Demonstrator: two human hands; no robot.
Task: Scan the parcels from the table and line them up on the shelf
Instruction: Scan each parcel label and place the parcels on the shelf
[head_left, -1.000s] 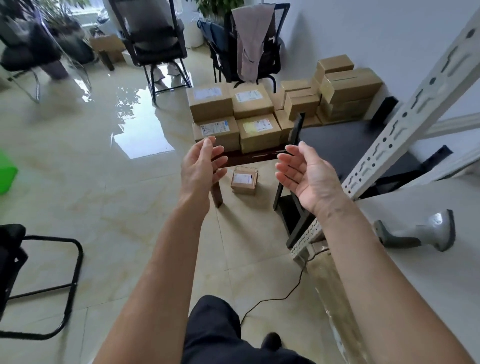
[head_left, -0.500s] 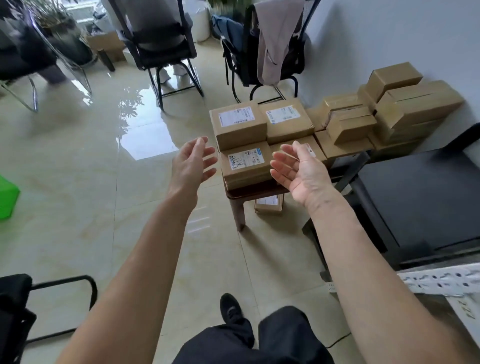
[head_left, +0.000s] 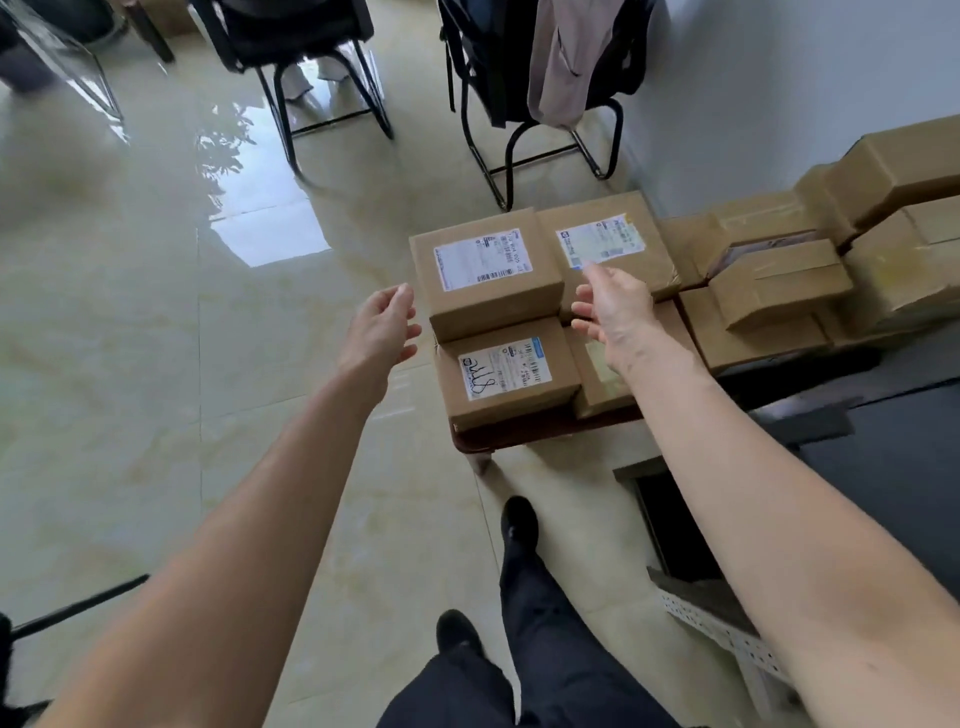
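Note:
Several brown cardboard parcels with white labels sit stacked on a small dark wooden table (head_left: 519, 434). The upper left parcel (head_left: 488, 270) lies between my two hands. My left hand (head_left: 384, 327) hovers just left of it, fingers relaxed, holding nothing. Over the seam beside the upper right parcel (head_left: 608, 244) my right hand (head_left: 615, 306) reaches with spread fingers, also holding nothing. A lower front parcel (head_left: 506, 371) bears a handwritten label. Part of the lower right parcel (head_left: 602, 384) is hidden by my right forearm.
More brown boxes (head_left: 779, 291) are piled against the white wall at right. A perforated white shelf rail (head_left: 727, 629) shows at the lower right. Two black chairs (head_left: 306, 52) stand behind on the glossy tile floor, one draped with clothing (head_left: 566, 57). My legs and shoes (head_left: 519, 525) are below.
I have stepped closer to the table. Both hands have moved forward and now flank the upper left parcel. The scanner and shelf surface seen at first are out of view.

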